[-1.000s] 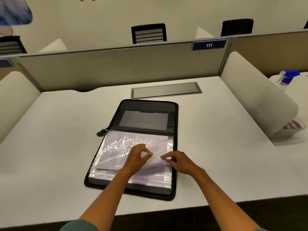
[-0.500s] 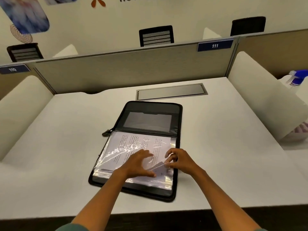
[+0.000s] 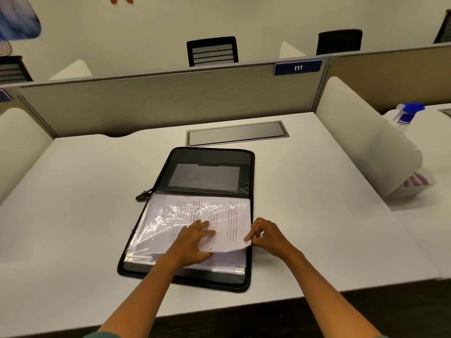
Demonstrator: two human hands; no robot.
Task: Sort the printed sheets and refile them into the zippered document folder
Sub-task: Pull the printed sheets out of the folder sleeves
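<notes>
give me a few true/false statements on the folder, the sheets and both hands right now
1. The zippered folder lies open on the desk. True.
2. The right hand rests flat on the desk, away from the folder. False: it pinches the corner of a sheet at the folder's right edge.
3. The left hand lies on the printed sheets with its fingers extended. True.
4. A spray bottle stands on the folder. False: it stands on the next desk, far right.
5. The sign reads 115. False: it reads 111.

Black folder (image 3: pixel 210 156), white desk (image 3: pixel 305 191)
</notes>
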